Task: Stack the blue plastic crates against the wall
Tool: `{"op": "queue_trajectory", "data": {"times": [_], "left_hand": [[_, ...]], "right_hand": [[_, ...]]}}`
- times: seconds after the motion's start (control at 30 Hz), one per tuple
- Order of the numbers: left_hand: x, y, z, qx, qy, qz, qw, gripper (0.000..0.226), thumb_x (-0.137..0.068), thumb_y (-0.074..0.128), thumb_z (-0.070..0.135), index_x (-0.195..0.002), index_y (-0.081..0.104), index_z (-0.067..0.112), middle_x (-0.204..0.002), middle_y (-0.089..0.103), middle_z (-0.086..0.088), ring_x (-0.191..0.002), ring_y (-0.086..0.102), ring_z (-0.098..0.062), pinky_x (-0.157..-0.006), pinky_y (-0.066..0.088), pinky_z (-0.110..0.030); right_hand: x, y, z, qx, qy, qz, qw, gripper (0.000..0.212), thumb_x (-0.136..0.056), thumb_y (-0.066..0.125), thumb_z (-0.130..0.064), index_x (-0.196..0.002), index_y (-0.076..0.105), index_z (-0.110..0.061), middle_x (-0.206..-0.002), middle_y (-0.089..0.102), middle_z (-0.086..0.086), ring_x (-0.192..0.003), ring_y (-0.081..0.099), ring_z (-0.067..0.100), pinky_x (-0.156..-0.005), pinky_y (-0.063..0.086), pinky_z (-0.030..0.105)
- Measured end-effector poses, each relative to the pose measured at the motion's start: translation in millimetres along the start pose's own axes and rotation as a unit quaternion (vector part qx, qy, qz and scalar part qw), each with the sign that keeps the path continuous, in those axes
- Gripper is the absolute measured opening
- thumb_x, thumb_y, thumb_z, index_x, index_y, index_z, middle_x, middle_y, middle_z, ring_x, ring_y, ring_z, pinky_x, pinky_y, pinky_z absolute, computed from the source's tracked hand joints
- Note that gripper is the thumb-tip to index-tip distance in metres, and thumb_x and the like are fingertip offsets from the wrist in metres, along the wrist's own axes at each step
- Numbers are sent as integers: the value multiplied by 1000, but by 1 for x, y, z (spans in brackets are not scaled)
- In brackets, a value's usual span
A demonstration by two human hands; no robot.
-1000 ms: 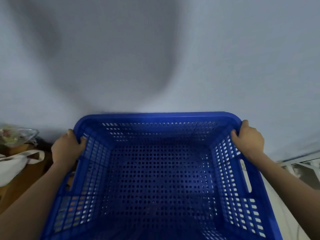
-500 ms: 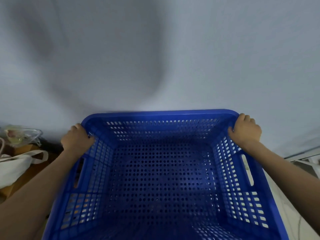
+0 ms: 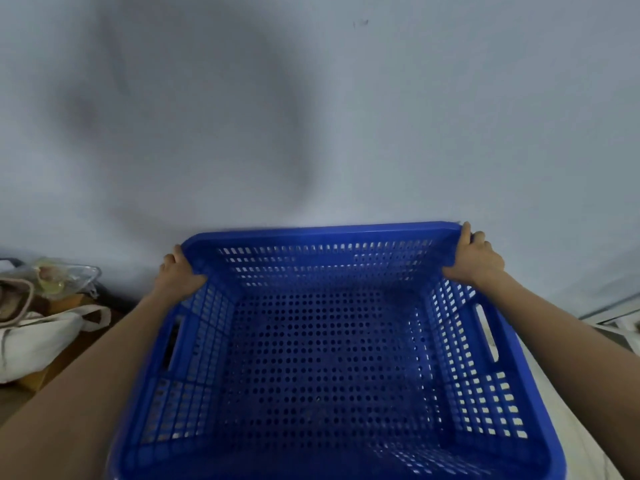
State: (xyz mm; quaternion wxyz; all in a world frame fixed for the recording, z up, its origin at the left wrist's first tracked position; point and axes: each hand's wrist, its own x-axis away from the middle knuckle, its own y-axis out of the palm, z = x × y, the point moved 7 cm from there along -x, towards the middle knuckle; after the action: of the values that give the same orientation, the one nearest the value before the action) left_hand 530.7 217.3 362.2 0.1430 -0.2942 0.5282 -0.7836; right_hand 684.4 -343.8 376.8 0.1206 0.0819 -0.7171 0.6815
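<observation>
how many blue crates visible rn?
1. The blue crate fills the lower centre, far rim near the wall, left hand and right hand gripping its far corners. Any crates beneath it would be hidden.

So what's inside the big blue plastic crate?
Nothing: the blue perforated plastic crate is empty, showing only its holey floor. What lies underneath is hidden. The left hand and right hand grip its far corners.

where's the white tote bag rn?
Head view, lower left: the white tote bag lies left of the blue crate, beside the left forearm, below a clear plastic bag.
</observation>
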Motion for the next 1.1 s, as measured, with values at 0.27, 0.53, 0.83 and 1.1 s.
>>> {"op": "queue_trajectory", "data": {"times": [0.27, 0.53, 0.83, 1.1], "left_hand": [[130, 23, -60, -56, 73, 63, 994, 90, -81, 65, 28, -151, 12, 8, -149, 34, -20, -126, 46, -41, -90, 49, -50], [219, 43, -94, -57, 47, 102, 992, 83, -85, 59, 33, -152, 15, 13, -152, 33, -11, -123, 52, -29, -87, 54, -39], [208, 38, -95, -39, 70, 107, 991, 77, -87, 53, 36, -151, 16, 15, -144, 37, -13, -116, 54, -33, -75, 56, -43], [206, 36, -97, -18, 77, 9, 997, 86, -88, 53, 35, -153, 1, 14, -153, 20, -15, -130, 35, -42, -99, 42, -52]], "right_hand": [[91, 29, 47, -28, -83, 77, 993, 93, -84, 57, -28, -152, -6, -18, -115, 44, 15, -83, 54, 31, -55, 43, 34], [190, 64, 85, -74, -74, 84, 991, 93, -82, 61, -28, -153, 1, -26, -92, 45, 5, -53, 49, 23, -40, 32, 26], [204, 54, 80, -76, -29, 88, 993, 92, -83, 61, -31, -153, 1, -27, -100, 50, 14, -61, 51, 29, -56, 48, 37], [246, 28, 55, -65, 30, 64, 995, 75, -82, 62, -35, -143, 28, -8, -140, 34, 22, -119, 45, 44, -97, 45, 51]]}}
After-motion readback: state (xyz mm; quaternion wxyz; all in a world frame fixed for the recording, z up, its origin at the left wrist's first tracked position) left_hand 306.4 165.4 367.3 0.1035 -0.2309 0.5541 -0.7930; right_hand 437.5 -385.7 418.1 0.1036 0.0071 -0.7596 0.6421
